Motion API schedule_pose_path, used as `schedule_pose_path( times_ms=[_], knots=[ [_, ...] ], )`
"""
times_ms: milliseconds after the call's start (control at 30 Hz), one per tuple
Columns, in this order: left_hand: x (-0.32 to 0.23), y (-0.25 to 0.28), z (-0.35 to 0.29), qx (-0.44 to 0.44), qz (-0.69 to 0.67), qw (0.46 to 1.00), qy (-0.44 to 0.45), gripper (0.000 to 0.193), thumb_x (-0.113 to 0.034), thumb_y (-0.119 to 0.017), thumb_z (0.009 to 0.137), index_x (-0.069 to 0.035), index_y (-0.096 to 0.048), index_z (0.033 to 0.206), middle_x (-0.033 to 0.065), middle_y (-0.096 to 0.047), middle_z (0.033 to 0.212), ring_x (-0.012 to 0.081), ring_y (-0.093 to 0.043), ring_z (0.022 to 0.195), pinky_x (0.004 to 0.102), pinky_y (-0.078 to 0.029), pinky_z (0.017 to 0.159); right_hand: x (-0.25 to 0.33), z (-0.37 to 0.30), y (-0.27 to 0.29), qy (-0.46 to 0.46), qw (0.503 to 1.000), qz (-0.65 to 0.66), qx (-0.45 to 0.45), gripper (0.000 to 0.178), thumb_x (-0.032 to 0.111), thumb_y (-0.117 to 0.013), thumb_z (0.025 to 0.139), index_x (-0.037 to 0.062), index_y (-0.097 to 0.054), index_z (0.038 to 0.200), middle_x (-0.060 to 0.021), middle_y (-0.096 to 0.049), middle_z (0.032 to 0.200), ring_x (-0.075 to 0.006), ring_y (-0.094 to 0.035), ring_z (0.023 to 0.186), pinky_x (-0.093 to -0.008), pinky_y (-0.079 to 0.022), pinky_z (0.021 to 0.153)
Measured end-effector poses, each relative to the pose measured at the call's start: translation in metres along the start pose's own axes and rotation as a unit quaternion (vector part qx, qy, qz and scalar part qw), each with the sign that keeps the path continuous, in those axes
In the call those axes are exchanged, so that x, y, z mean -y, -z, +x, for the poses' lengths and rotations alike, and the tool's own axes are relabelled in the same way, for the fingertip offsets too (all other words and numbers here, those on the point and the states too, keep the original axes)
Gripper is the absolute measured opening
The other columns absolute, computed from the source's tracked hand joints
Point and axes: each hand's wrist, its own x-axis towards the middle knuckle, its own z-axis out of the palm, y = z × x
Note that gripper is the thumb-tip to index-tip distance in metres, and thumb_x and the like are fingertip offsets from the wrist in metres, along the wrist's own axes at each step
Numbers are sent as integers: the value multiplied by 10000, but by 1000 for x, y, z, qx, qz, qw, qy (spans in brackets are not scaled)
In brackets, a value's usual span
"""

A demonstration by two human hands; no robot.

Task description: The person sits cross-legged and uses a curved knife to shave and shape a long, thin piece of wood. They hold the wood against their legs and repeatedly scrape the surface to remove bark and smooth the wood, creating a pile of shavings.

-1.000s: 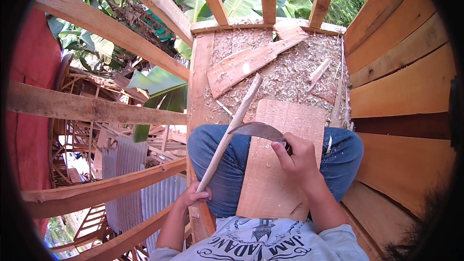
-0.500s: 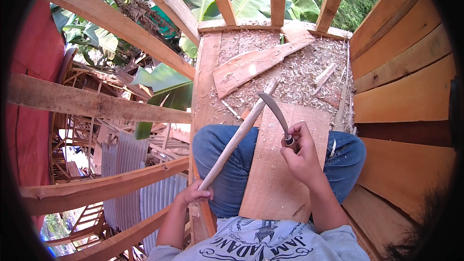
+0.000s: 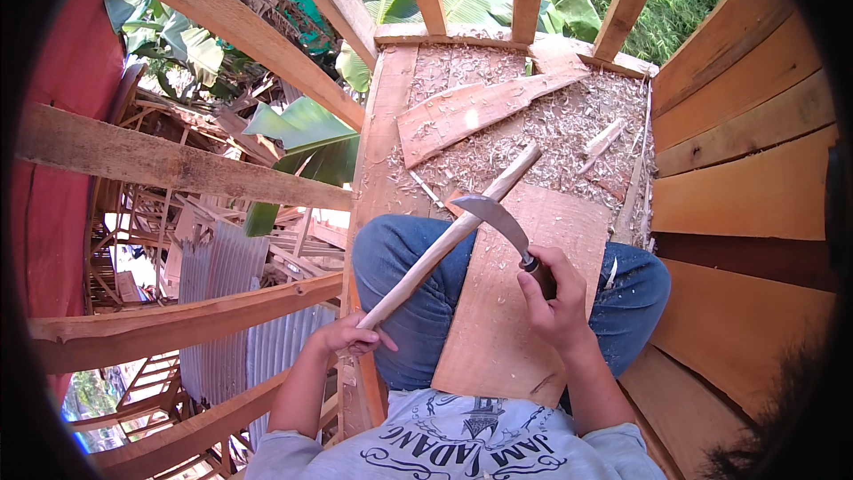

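My left hand [image 3: 348, 336] is closed round the near end of a pale wooden stick [image 3: 426, 268], which slants up and away to the right. In my right hand [image 3: 560, 300] is the dark wooden handle of a curved knife [image 3: 502, 220]. Its hooked blade points up and left, with the tip over the stick; whether they touch, I cannot tell. Beneath both hands a flat wooden board [image 3: 506, 302] lies across my lap, between my knees in blue jeans [image 3: 397, 298]. A few shavings are scattered on the board.
Wood shavings [image 3: 533, 138] cover the floor ahead. A paddle-shaped piece of wood [image 3: 462, 120] lies among them, with a small split piece [image 3: 604, 140] to its right. Slatted rails [image 3: 187, 164] run along the left, and a plank wall [image 3: 737, 196] rises close on the right.
The stick's far end has swung a little to the right. My right hand has tilted the knife, so its blade tip sits lower and further left over the stick.
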Motion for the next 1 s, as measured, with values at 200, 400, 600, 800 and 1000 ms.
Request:
schedule_pose_path(
  times_ms=[200,400,600,800,1000],
  knots=[
    [-13,-3,-2,9,37,998,41,482,-283,-648,830,110,-592,1103,-43,-362,519,48,-328,420,210,-228,388,-7,-8,4,-141,974,177,22,211,26,-529,878,13,-471,1080,-103,-635,850,-59,-494,544,-203,-401,484],
    [-30,-3,-3,17,117,989,85,447,-341,-635,840,31,-644,1088,-67,-324,525,50,-323,443,215,-248,410,4,-13,7,-227,902,356,88,288,-25,-494,860,65,-325,1074,-164,-612,861,-90,-518,502,-188,-394,420],
    [-31,-9,-3,-8,184,981,57,393,-346,-612,845,-13,-683,1042,-57,-355,517,52,-350,449,212,-273,422,-4,-26,30,-210,948,213,112,297,28,-498,898,22,-419,1185,-170,-627,849,-111,-546,490,-195,-403,395],
    [-31,-14,-4,-45,219,973,62,309,-309,-607,831,-63,-717,982,-40,-435,547,56,-395,488,218,-320,453,2,-30,47,-220,952,195,85,384,50,-477,922,-9,-397,1293,-128,-619,769,-61,-471,450,-185,-349,402],
    [-24,-18,-5,-90,279,956,11,229,-285,-608,822,-140,-740,941,-35,-451,527,83,-424,505,253,-353,495,5,-32,29,-187,969,146,75,357,43,-497,914,7,-426,1261,-116,-620,750,-54,-479,449,-187,-357,413]
  ],
)
